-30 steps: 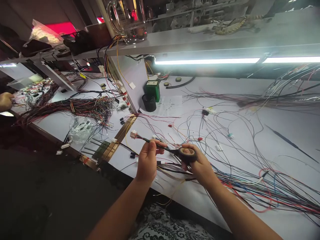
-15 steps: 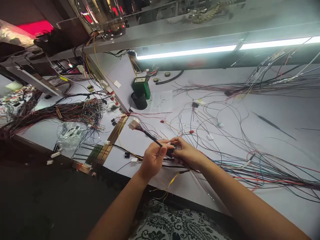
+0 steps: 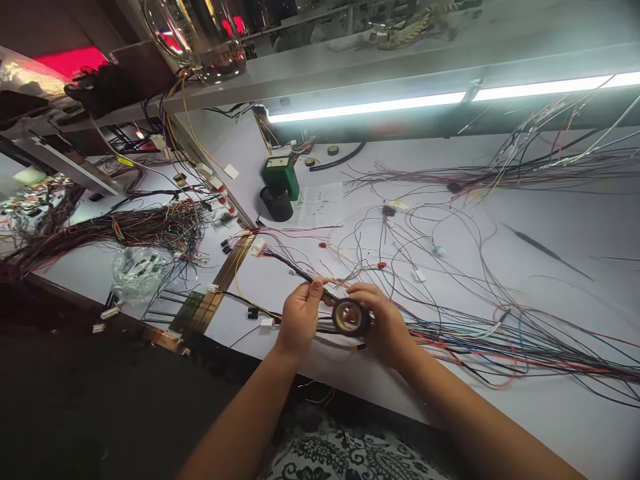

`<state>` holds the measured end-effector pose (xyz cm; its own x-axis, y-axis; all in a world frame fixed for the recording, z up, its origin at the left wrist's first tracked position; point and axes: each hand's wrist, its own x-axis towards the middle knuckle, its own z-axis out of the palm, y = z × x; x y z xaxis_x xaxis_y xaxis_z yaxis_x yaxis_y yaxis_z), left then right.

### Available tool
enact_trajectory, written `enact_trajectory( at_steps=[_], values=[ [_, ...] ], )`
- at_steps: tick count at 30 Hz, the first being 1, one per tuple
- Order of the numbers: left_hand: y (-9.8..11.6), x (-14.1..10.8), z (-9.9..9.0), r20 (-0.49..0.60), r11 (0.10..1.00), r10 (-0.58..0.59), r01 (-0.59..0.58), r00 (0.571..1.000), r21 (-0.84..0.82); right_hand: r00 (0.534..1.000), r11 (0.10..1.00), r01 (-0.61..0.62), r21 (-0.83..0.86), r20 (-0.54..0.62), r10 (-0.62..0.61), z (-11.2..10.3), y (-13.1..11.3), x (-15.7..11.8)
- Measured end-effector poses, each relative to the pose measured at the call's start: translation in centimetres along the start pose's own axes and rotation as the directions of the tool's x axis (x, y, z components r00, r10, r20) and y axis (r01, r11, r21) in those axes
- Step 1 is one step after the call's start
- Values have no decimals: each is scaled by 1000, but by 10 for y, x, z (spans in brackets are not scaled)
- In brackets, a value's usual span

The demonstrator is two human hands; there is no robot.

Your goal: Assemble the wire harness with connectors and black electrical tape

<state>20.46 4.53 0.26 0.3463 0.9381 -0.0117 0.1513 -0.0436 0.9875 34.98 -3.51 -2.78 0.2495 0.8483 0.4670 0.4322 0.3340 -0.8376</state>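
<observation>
My left hand (image 3: 301, 313) is closed, thumb up, around a black taped wire harness (image 3: 289, 265). A white multi-pin connector (image 3: 258, 248) ends the harness, beyond the hand to the upper left. Just to the right, my right hand (image 3: 387, 323) grips a roll of black electrical tape (image 3: 351, 317) with its hollow core facing me. The fingers behind the roll are partly hidden. Loose coloured wires (image 3: 480, 340) run from near the right hand toward the right edge. Below the left hand lie a white connector (image 3: 267, 323) and a small black connector (image 3: 253, 313).
A dark cup (image 3: 277, 204) and a green box (image 3: 281, 175) stand at the back left of the white table. Small tape rolls (image 3: 333, 151) lie behind them. Thin wires spread across the middle, with a dark pointed tool (image 3: 537, 245) at right. A wooden edge (image 3: 220, 293) borders the left.
The tape roll has come into plain view in my right hand, its core turned toward me. My left thumb has risen, and the harness with its white connector has shifted slightly left.
</observation>
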Motion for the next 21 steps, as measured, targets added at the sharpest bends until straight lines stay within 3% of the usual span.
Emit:
enact_trajectory(
  at_steps=[1, 2, 4, 6, 8, 10, 12, 14, 16, 17, 19, 21],
  values=[
    [-3, -2, 0, -13, 999, -4, 3, 1000, -40, 983, 976, -177, 131, -17, 180, -3, 0, 1],
    [-5, -3, -1, -14, 998, 9, -9, 1000, -66, 927, 898, -368, 240, 21, 374, -7, 1, 3],
    [-7, -5, -1, 14, 993, 95, -94, 995, -72, 740, 676, -670, 306, 197, 643, -11, 6, 10],
    [-4, -2, -1, 108, 968, 249, -244, 962, -54, 603, 551, -798, 245, 336, 724, -12, 11, 18],
    [5, 5, 1, 254, 916, 397, -398, 882, -48, 570, 552, -816, 172, 396, 720, -13, 14, 25],
    [14, 13, 2, 380, 859, 476, -511, 793, -9, 619, 619, -769, 157, 423, 662, -15, 13, 26],
    [19, 20, 4, 413, 826, 485, -559, 771, 73, 726, 723, -660, 204, 419, 545, -21, 9, 20],
    [19, 22, 7, 347, 842, 464, -527, 815, 114, 844, 845, -482, 231, 381, 377, -27, 5, 10],
    [14, 20, 12, 234, 898, 403, -432, 885, 87, 923, 963, -230, 142, 345, 170, -28, 2, -1],
    [11, 18, 15, 175, 927, 355, -370, 918, 59, 942, 995, -88, 50, 330, 67, -26, 3, -5],
    [3, 13, 20, 86, 975, 221, -221, 972, -2, 950, 978, 142, -153, 298, -91, -19, 6, -11],
    [-4, 10, 24, 39, 993, 62, -58, 997, -100, 954, 936, 220, -273, 262, -147, -10, 13, -15]
  ],
)
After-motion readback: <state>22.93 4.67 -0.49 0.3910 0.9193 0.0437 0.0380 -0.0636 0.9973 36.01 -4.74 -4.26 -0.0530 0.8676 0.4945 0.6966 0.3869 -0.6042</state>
